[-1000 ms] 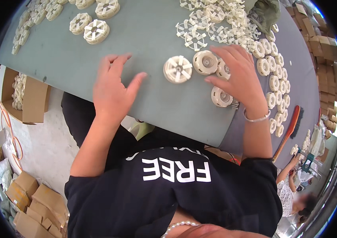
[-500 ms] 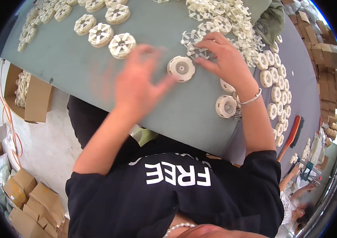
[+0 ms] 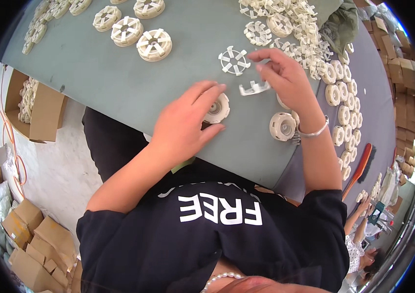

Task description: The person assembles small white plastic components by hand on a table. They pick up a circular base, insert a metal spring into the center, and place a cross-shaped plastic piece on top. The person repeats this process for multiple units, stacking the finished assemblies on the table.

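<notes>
Left hand lies palm-down on the grey-green table, fingers slightly spread and curled over a cream round hub, thumb under its lower edge, index across its top, so the hub is gripped between them at about the centre of the table edge nearest the person. Right hand sits at 2 o'clock from the left hand, fingers bent and close together, thumb and fingertips pinching a small white comb-shaped clip that sticks out toward 9 o'clock, just above the table and near the hub but apart from it. A flat white spoked insert lies at 12 o'clock from the clip, just beside the right index fingertip; touching or not, cannot tell. A silver bracelet is on the right wrist. Another cream hub lies at 5 o'clock from the clip, just beside the right wrist. A row of finished spoked wheels sits at 11 o'clock from the left hand, well apart. A heap of loose white inserts is at 12 to 1 o'clock from the right hand, and a line of cream hubs runs along the table's right side at 3 o'clock. Brown cardboard boxes stand on the floor at 9 o'clock.
</notes>
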Motion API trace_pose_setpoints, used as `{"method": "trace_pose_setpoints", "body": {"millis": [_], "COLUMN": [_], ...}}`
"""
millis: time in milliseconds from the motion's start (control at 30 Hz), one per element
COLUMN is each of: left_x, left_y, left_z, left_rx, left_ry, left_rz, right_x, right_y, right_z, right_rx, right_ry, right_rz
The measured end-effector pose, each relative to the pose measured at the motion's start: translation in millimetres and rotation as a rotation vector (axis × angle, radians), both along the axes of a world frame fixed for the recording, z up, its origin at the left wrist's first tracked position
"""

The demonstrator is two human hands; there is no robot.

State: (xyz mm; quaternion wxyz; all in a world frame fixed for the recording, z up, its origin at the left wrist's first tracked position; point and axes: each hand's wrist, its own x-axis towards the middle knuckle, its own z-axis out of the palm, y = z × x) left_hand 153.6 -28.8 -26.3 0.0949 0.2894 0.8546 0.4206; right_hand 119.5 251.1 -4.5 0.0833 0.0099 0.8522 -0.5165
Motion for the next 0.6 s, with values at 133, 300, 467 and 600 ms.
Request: {"method": "trace_pose_setpoints", "body": {"millis": [133,300,467,600], "left_x": [6,8,7,1], "left_y": [-8,-12,-14,-16], "left_z": [9,-7,-3,-4], "left_rx": [0.026,0.105,0.152,0.162], "left_ry": [-0.095,0.011,-0.098,-0.087], "left_rz": [0.072,0.114,0.093,0.045], "right_x": [-8,11,20,14], "right_y": [6,0,8,-13], "right_z": [0,24,20,25], "right_rx": [0.358,0.407,0.32,0.355], "right_ry": [0.33,0.225,0.05,-0.296], "right_rz": [-0.022,0.171,0.194,0.284]}}
